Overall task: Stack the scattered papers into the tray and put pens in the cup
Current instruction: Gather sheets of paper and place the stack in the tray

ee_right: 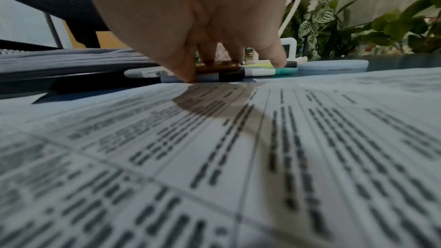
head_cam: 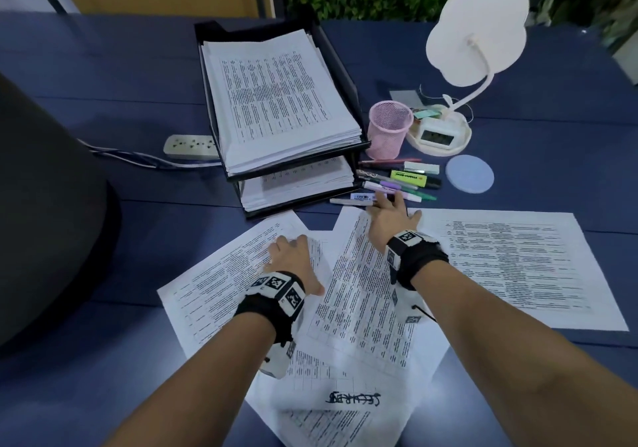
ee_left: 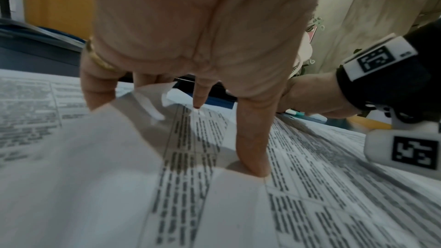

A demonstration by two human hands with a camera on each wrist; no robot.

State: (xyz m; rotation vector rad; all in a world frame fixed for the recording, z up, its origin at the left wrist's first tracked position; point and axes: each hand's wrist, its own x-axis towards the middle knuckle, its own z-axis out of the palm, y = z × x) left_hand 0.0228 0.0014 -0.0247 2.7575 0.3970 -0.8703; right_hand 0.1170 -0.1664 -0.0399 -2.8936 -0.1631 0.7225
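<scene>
Several printed sheets lie scattered on the blue table: a left sheet (head_cam: 214,291), a middle sheet (head_cam: 359,301), a right sheet (head_cam: 518,260). My left hand (head_cam: 293,260) sits on the left sheet with bent fingers (ee_left: 100,86), and its thumb (ee_left: 253,148) tucks at a buckled sheet edge (ee_left: 152,99), pinching it. My right hand (head_cam: 393,218) reaches the pile of pens (head_cam: 397,180). Its thumb (ee_right: 183,73) and fingertips (ee_right: 276,57) close around a copper pen (ee_right: 219,66) and a black-capped pen (ee_right: 229,76). The pink mesh cup (head_cam: 390,129) stands beside the black two-tier tray (head_cam: 348,77), which is full of paper.
A white lamp (head_cam: 476,32) with a small clock (head_cam: 436,134) on its base stands behind the pens. A round blue coaster (head_cam: 469,173) lies right of them. A power strip (head_cam: 191,146) lies left of the tray. A dark bulky object (head_cam: 41,205) fills the left edge.
</scene>
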